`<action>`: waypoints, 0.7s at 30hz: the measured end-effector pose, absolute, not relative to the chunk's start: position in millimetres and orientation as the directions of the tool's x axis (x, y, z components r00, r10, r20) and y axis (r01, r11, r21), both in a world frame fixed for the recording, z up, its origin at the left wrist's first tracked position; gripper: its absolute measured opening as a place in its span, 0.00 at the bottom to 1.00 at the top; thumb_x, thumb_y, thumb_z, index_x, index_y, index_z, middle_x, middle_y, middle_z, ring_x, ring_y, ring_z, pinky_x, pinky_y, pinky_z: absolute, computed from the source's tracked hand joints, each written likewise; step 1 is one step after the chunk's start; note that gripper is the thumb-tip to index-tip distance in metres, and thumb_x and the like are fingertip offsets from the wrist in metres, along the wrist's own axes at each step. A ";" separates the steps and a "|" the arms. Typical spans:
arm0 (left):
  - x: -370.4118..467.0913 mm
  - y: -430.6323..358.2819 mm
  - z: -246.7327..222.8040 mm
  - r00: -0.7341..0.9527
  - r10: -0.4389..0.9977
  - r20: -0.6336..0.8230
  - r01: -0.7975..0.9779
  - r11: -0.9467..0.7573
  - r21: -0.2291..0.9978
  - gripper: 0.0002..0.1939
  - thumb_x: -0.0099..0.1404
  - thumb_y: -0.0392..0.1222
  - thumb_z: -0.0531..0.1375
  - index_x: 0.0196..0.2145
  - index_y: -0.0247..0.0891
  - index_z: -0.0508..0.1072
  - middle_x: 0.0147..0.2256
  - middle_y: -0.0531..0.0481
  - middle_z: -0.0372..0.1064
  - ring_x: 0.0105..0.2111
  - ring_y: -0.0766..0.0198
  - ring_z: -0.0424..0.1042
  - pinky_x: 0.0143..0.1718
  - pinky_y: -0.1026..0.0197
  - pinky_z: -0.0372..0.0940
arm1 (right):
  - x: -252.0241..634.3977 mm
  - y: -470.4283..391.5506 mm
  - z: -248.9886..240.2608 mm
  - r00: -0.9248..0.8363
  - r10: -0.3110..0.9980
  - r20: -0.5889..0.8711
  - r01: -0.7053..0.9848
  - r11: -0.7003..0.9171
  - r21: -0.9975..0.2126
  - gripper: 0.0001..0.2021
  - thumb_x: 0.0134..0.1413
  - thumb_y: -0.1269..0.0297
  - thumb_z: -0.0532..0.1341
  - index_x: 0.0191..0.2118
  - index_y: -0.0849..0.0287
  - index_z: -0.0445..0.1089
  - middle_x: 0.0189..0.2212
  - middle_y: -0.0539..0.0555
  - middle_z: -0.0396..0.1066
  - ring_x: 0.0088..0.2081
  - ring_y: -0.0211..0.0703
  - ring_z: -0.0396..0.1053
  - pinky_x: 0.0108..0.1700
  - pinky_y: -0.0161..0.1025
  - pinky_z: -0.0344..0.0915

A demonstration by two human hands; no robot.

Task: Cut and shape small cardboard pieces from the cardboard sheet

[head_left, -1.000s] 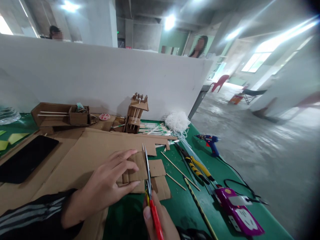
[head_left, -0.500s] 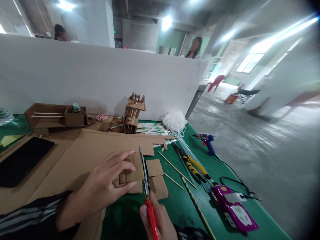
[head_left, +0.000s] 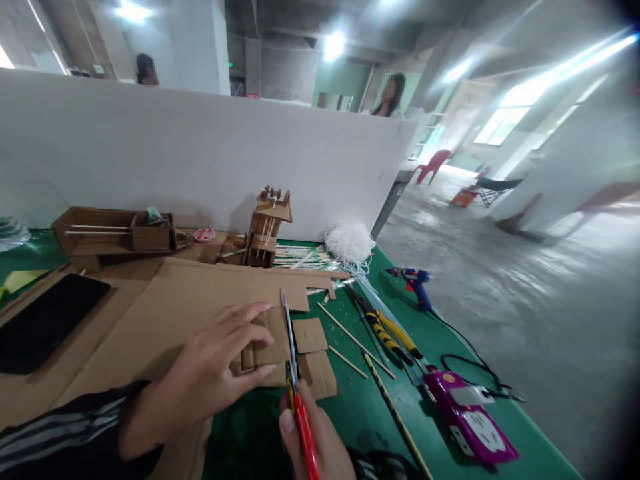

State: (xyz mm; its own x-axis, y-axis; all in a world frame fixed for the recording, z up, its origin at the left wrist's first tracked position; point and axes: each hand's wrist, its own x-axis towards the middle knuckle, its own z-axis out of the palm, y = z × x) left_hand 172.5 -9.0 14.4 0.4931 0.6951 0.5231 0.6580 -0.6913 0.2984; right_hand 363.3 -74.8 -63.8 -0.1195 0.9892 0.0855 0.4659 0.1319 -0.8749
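Between the thumb and fingers of my left hand (head_left: 225, 353) is a small piece of brown cardboard (head_left: 275, 333). My right hand (head_left: 320, 433) grips red-handled scissors (head_left: 305, 430), their blades pointing away from me along the right edge of that piece. Whether the blades have cardboard between them I cannot tell. Two cut cardboard squares (head_left: 309, 335) lie just right of the blades. Under my left hand spreads a large cardboard sheet (head_left: 135, 320).
Pliers (head_left: 385, 327), thin wooden sticks (head_left: 350, 337) and a purple power strip (head_left: 470, 417) lie to the right. A blue glue gun (head_left: 417, 283) rests near the table edge. Cardboard constructions (head_left: 267, 227) and white string (head_left: 350, 247) stand at the back; a black phone (head_left: 47, 320) lies left.
My left hand and the held cardboard have shifted very slightly right. The scissors have barely moved. Behind the partition, a person's head at the left has moved right.
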 end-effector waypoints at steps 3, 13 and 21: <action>174.2 -9.3 14.4 0.496 0.696 0.519 0.659 -0.691 0.297 0.07 0.65 0.40 0.60 0.41 0.43 0.67 0.55 0.42 0.69 0.58 0.56 0.65 0.53 0.53 0.65 | 364.0 -74.0 -63.8 -0.117 0.989 0.089 0.457 0.133 -0.879 0.23 0.64 0.41 0.46 0.41 0.55 0.65 0.23 0.50 0.69 0.23 0.44 0.67 0.26 0.38 0.60; 174.0 -9.4 14.0 0.476 0.729 0.492 0.670 -0.663 0.335 0.07 0.63 0.41 0.61 0.40 0.44 0.68 0.56 0.43 0.69 0.57 0.54 0.67 0.53 0.52 0.66 | 366.6 -70.0 -72.5 -0.137 0.990 0.044 0.468 0.104 -0.878 0.25 0.64 0.40 0.46 0.38 0.58 0.65 0.20 0.46 0.60 0.22 0.38 0.58 0.25 0.36 0.50; 173.9 -9.2 11.2 0.462 0.760 0.456 0.677 -0.635 0.372 0.08 0.63 0.42 0.61 0.40 0.45 0.68 0.57 0.43 0.67 0.58 0.55 0.65 0.54 0.50 0.65 | 365.2 -69.3 -73.0 -0.099 0.994 0.054 0.414 0.090 -0.906 0.23 0.61 0.39 0.48 0.34 0.55 0.62 0.20 0.46 0.61 0.21 0.39 0.60 0.25 0.36 0.50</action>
